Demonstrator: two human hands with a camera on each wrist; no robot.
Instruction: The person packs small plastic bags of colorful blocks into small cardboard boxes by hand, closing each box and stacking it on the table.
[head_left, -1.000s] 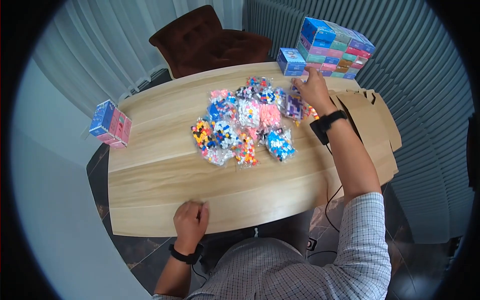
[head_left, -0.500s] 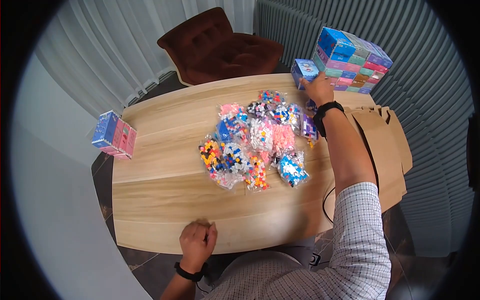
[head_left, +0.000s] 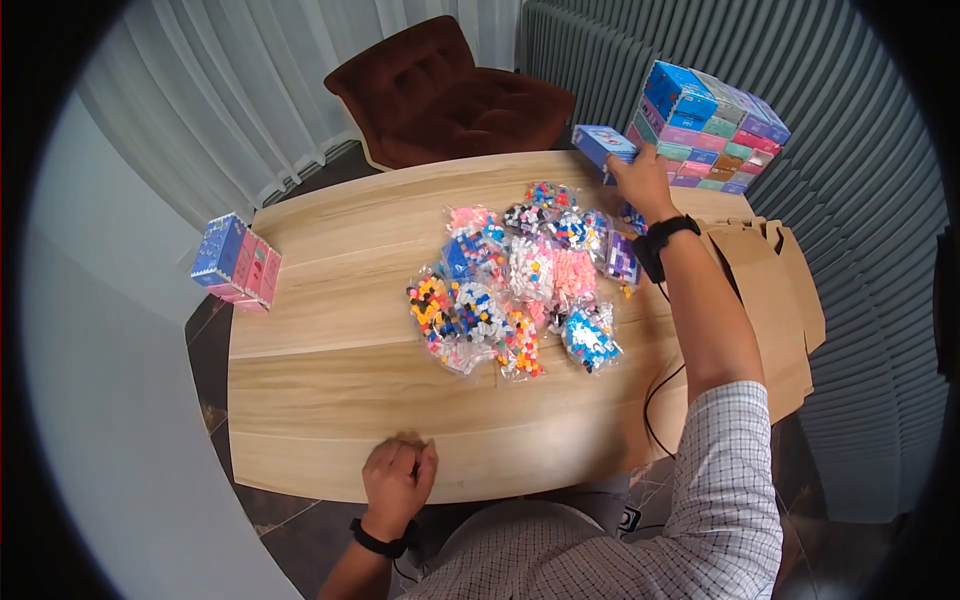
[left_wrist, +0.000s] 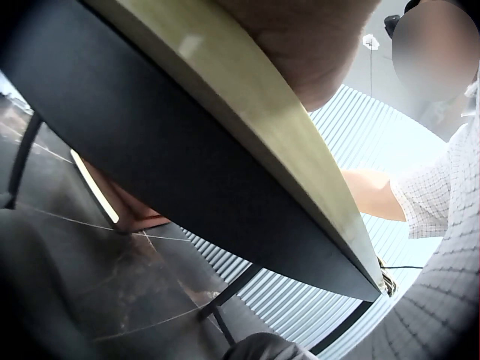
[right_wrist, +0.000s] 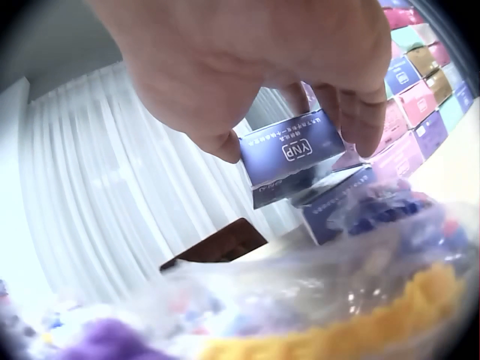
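My right hand (head_left: 645, 184) grips a small blue box (head_left: 602, 145) at the far right of the table. In the right wrist view the thumb and fingers hold this box (right_wrist: 291, 154) by its sides, tilted, with white lettering on its end. Just under it stands a second blue box (right_wrist: 330, 212), partly hidden by a clear bag (right_wrist: 382, 210) of bricks. My left hand (head_left: 397, 476) rests loosely curled at the table's front edge, holding nothing. Only part of that left hand (left_wrist: 311, 45) shows above the table edge in the left wrist view.
Many clear bags of coloured bricks (head_left: 530, 270) lie mid-table. A tall stack of coloured boxes (head_left: 710, 130) stands at the back right, flattened cardboard (head_left: 770, 310) at the right. Blue and pink boxes (head_left: 238, 262) sit at the left edge. A brown chair (head_left: 460, 105) is behind.
My right hand has moved from beside the bags to the blue box, taken hold of it and raised and tilted it. My left hand stays at the table's front edge.
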